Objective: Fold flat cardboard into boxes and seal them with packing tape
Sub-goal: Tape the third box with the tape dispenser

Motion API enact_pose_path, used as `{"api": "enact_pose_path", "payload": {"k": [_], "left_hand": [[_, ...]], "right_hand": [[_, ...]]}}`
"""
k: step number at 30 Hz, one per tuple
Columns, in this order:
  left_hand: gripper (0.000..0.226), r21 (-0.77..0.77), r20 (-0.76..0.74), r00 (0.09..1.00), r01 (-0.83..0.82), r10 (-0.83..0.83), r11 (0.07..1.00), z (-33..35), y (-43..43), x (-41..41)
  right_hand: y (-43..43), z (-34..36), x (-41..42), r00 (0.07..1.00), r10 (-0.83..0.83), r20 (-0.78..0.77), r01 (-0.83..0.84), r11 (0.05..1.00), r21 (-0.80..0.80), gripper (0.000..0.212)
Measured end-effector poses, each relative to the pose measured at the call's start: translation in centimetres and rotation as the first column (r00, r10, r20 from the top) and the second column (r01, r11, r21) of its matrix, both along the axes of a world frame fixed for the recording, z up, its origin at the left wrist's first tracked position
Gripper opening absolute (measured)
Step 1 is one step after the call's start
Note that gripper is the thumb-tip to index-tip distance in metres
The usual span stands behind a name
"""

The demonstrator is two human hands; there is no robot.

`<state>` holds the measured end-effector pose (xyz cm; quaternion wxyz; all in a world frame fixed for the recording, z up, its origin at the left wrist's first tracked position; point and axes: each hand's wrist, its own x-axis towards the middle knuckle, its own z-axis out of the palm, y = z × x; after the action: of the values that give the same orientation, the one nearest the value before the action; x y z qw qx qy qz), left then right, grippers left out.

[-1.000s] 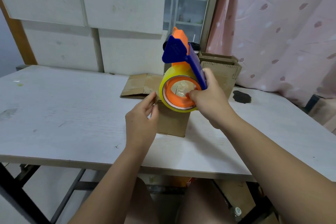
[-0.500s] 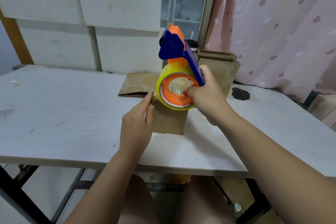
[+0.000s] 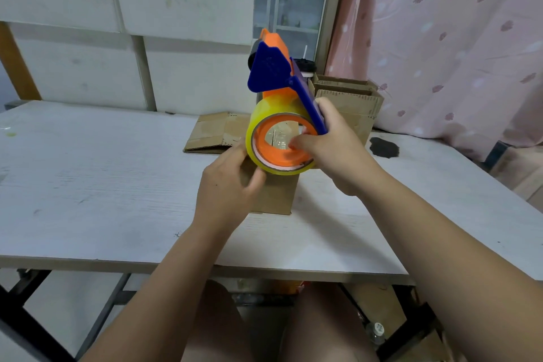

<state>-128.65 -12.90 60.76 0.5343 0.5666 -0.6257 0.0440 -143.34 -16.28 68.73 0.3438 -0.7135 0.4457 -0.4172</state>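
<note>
The right hand (image 3: 338, 150) grips the tape dispenser (image 3: 273, 73) by its blue frame, fingers wrapped round the back and the thumb pressed into the orange core. That hold keeps the yellow tape roll (image 3: 264, 109) steady and aimed down at the small cardboard box (image 3: 279, 197) just beneath it. The box stands near the middle of the tabletop (image 3: 102, 170), toward the near edge, with its top hidden by the roll and both hands.

The left hand (image 3: 226, 188) sits at the roll's lower left rim and against the box top. Its fingers are loosely curled and close together, the thumb tucked toward the roll. Whether they pinch the loose tape end or only brace the box is too blurred to tell; either would suit starting a strip across the seam.

Counted: one dispenser with one roll, one folded box under the hands, and one flat cardboard piece (image 3: 211, 132) lying behind it toward the far edge (likely next in line). Two open boxes (image 3: 352, 103) stand together by the far right corner.
</note>
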Motion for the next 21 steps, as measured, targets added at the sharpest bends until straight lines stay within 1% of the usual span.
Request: {"api": "enact_pose_path", "payload": {"k": [3,6,9,12,15,17,19,21], "left_hand": [[0.024,0.002,0.013,0.999,-0.047,0.047,0.999,-0.2,-0.3,-0.3],[0.023,0.033,0.029,0.999,-0.026,0.025,0.999,-0.5,-0.6,0.0],[0.025,0.031,0.149,0.989,-0.013,0.009,0.999,-0.4,-0.6,0.3],[0.025,0.021,0.246,0.969,0.002,-0.007,1.000,-0.1,-0.6,0.5],[0.025,0.046,0.284,0.958,0.028,-0.040,0.999,0.1,-0.8,0.9],[0.029,0.060,0.297,0.954,0.028,-0.045,0.998,0.1,-0.9,1.0],[0.029,0.043,0.314,0.949,-0.002,-0.012,0.999,0.1,-0.9,0.9],[0.033,0.032,0.341,0.939,-0.048,0.034,0.998,0.2,-0.8,0.8]], "right_hand": [[-0.1,0.1,-0.2,1.000,0.006,-0.006,-0.006,0.999,-0.038,0.040],[-0.3,0.6,-0.6,0.997,0.007,-0.073,-0.014,0.995,-0.096,0.040],[-0.6,1.4,-0.9,0.994,0.014,-0.111,-0.027,0.993,-0.114,0.044],[-1.0,2.3,-1.1,0.982,0.018,-0.188,-0.050,0.985,-0.164,0.051],[-1.5,3.1,-1.1,0.956,0.031,-0.292,-0.094,0.974,-0.204,0.056],[-1.8,3.5,-1.3,0.941,0.047,-0.335,-0.123,0.970,-0.210,0.056],[-2.1,3.8,-1.6,0.932,0.041,-0.360,-0.130,0.965,-0.227,0.055],[-2.5,4.1,-2.2,0.931,0.026,-0.363,-0.124,0.961,-0.248,0.054]]}}
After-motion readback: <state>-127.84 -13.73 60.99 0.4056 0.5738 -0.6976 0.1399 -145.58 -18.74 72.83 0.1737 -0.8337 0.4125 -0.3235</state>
